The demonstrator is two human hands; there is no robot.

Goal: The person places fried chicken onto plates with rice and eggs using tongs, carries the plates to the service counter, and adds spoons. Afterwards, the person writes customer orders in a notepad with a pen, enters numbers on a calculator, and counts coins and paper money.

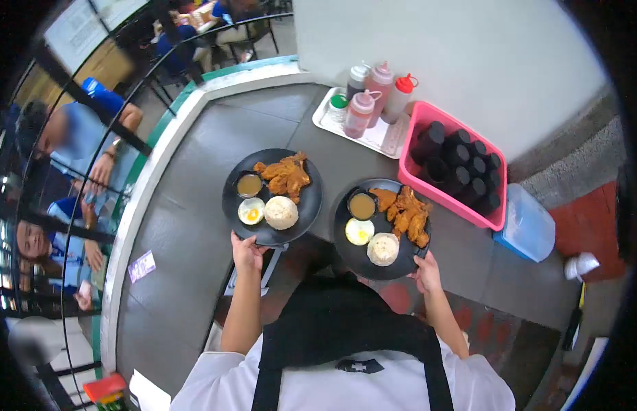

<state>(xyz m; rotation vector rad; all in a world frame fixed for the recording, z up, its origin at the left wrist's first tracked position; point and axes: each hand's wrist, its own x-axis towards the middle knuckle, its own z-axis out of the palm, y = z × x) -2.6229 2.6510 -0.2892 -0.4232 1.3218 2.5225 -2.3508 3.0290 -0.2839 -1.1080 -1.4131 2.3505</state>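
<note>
My left hand (248, 255) grips the near rim of a round black plate (239, 222). On that plate are fried chicken (285, 176), a mound of rice (280, 213), an egg (251, 211) and a small cup of brown gravy (249, 185). A second black plate (352, 259) is held at its right near edge by my right hand (426, 272). It carries fried chicken (407, 216), rice (383, 249), an egg (359, 231) and a gravy cup (362, 205). Both plates are level; the fingers beneath them are hidden.
Sauce bottles (360, 114) stand on a white tray (321, 120) by the wall. Beside it, a pink bin (418, 179) holds several black cups. A blue container (527, 222) is further right. Left, a purple paper slip (141, 266) lies on the grey counter (171, 301); people sit beyond the metal bars.
</note>
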